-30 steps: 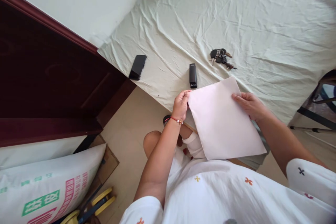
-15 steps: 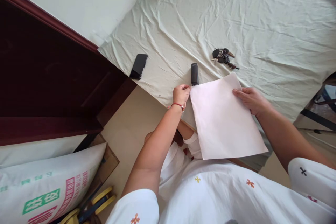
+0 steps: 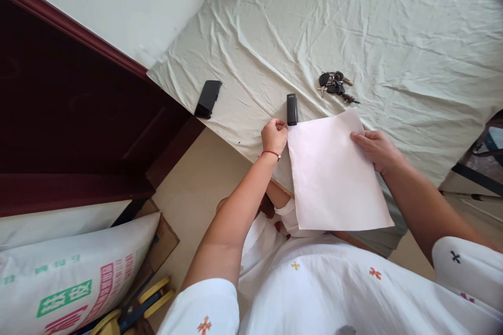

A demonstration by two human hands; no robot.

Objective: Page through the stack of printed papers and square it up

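Head view. At centre, as origin of all clock directions: plain off-white rectangular sheet of paper (image 3: 338, 178), upper part over the tabletop (image 3: 251, 84) with its creased pale green cloth (image 3: 416, 52), lower part out past the near edge towards the white shirt (image 3: 334, 282). Single sheet or stack: not possible to tell.

At 2 o'clock: right hand (image 3: 373, 146), closed on the paper's side edge, thumb on top, other fingers out of sight beneath; placed so, probably, to bear the overhang and keep the surface flat. At 10 o'clock: left hand (image 3: 274, 135), fingers curled narrow at the upper-left corner; pinch or light touch only, not possible to tell. Likely reason for this placement: control of the corner beside the black oblong stapler (image 3: 292, 107), lying at 11 o'clock with near end at the paper's top edge. Overlap or mere contact: unclear.

At 12 o'clock: bunch of dark keys (image 3: 335, 84), near the top edge, no contact visible. At 10 o'clock, well apart and beyond the left hand: flat black rectangular phone (image 3: 208, 99). Neither in the way of the paper. Main obstruction to sight: left fingers, at the corner. At 8 to 9 o'clock, off the tabletop: white printed sack (image 3: 63, 277).
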